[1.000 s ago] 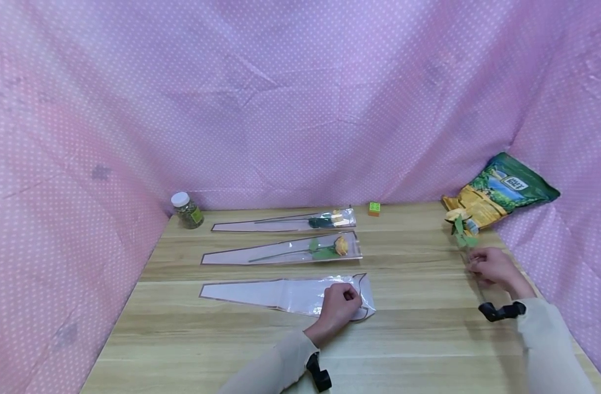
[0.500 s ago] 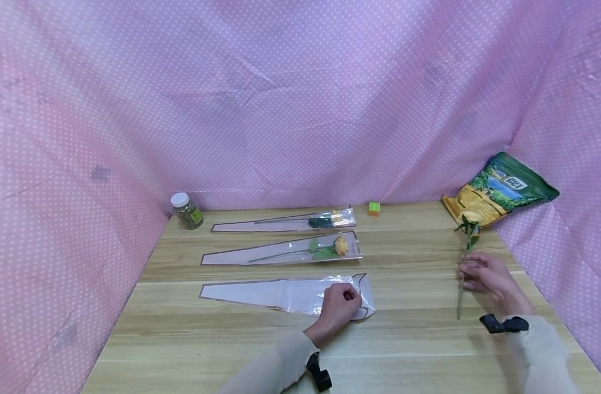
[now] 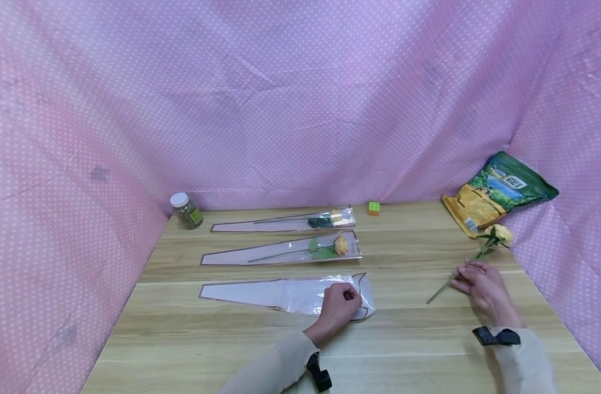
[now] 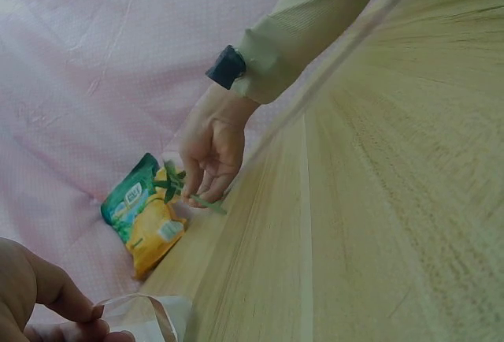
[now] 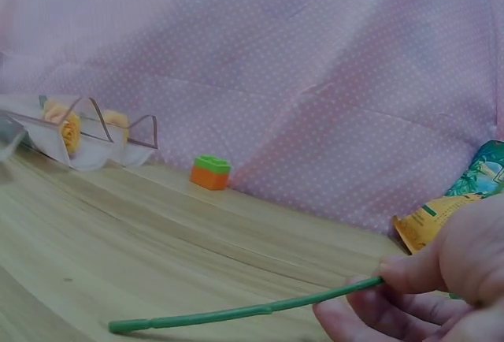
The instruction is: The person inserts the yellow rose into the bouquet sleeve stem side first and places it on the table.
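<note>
My right hand [image 3: 485,290] pinches the green stem [image 5: 260,308] of a pale yellow rose [image 3: 501,234] above the table's right side. The bloom points away to the right, the stem's cut end toward the left. At the table's middle, my left hand [image 3: 339,302] pinches the edge of a clear flower sleeve [image 3: 261,293] with a brown border; the left wrist view shows its mouth [image 4: 161,318] bowed apart. No flower shows inside that sleeve. Behind it lie two more sleeves, one with a yellow-orange rose [image 3: 341,245], the farther with a yellow rose [image 3: 336,216].
A white-lidded jar [image 3: 187,211] stands at the back left. Near the back edge sits a green and orange toy block [image 3: 374,208]. A green and yellow bag [image 3: 500,189] leans on the pink dotted curtain [image 3: 300,109] at the back right.
The rose has turned in my right hand's grip: its bloom swung right, away from the bag's front, and its stem end swung left. My left hand and the sleeves have stayed put.
</note>
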Demonstrator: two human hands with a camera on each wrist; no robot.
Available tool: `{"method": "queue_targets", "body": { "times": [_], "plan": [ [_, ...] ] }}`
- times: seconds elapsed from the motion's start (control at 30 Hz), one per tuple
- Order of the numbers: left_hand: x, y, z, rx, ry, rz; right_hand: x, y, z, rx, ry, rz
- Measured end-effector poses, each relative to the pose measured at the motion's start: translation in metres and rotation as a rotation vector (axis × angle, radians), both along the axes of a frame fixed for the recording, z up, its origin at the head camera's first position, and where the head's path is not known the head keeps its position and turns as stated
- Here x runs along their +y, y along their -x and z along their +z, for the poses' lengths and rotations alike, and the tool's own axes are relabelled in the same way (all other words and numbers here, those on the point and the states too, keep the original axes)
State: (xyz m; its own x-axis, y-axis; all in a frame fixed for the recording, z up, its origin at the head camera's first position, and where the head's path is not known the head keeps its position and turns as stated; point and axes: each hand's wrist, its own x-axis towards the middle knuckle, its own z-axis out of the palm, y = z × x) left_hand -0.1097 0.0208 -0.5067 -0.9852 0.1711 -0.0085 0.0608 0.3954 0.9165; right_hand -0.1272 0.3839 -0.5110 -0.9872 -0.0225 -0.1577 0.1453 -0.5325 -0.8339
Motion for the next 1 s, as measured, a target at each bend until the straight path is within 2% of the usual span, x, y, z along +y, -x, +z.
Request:
{"method": "queue_targets", "body": {
  "times": [0.3, 0.47, 0.6, 0.8, 1.0],
  "plan": [
    [0.001, 0.000, -0.001, 0.004, 0.002, 0.007, -0.012, -0.010, -0.003, 0.007, 0.194, -0.067],
    [0.002, 0.000, -0.001, 0.015, 0.006, 0.007, -0.019, -0.014, -0.005, 0.027, 0.323, -0.071],
    [0.001, 0.000, 0.000, 0.020, 0.013, 0.006, -0.027, -0.018, -0.004, 0.012, 0.391, -0.093],
    [0.002, 0.000, 0.001, 0.008, 0.014, 0.001, -0.046, -0.024, -0.004, -0.016, 0.422, -0.160],
    [0.002, 0.000, 0.001, -0.003, 0.018, 0.001, -0.069, -0.028, -0.003, -0.079, 0.398, -0.243]
  ]
}}
